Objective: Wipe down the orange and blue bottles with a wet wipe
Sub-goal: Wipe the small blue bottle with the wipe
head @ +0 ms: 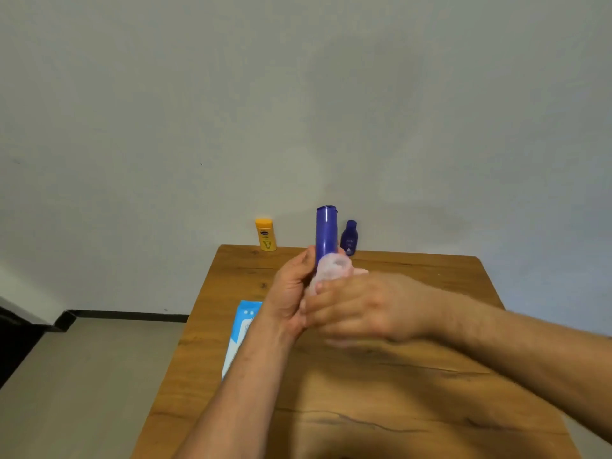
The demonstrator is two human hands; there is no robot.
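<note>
A tall blue bottle (pixel 326 231) stands upright above the middle of the wooden table (pixel 414 376). My left hand (pixel 291 289) grips its lower part from the left. My right hand (pixel 357 306) wraps a white wet wipe (pixel 332 268) around the bottle's lower body, so that part is hidden. An orange bottle (pixel 266 234) stands at the table's far left edge by the wall. A smaller dark blue bottle (pixel 349 238) stands at the far edge, just right of the held one.
A light blue pack of wipes (pixel 240 329) lies near the table's left edge, partly under my left forearm. A grey wall rises right behind the table. Grey floor lies to the left.
</note>
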